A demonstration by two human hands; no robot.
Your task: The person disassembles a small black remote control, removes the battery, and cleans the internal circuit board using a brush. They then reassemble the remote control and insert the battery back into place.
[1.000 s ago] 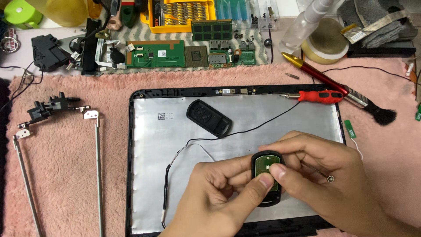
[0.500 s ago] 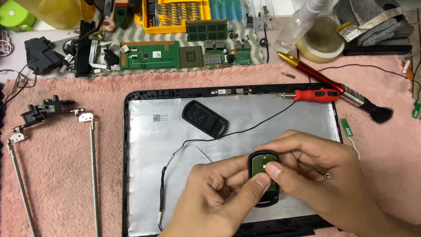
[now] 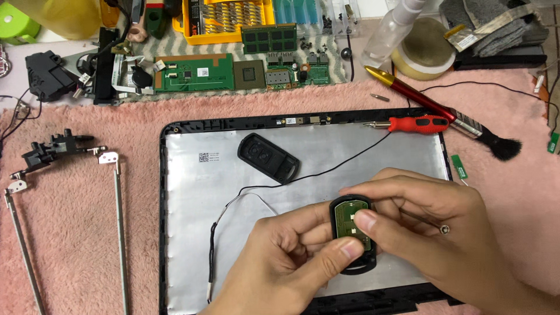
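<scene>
Hands unmoved: left hand, right hand grip key fob half near lid's bottom edge.

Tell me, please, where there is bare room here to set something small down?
Bare patches: the silver panel left of the black wire, and the pink mat between the hinge bars. The far edge is crowded with circuit boards; both hands hold the key fob.

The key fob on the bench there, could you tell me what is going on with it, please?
A person's left hand and right hand together hold an opened key fob half with its green circuit board showing, above a laptop lid panel. The fob's other black shell lies on that panel, with a red screwdriver near its top edge.
</scene>
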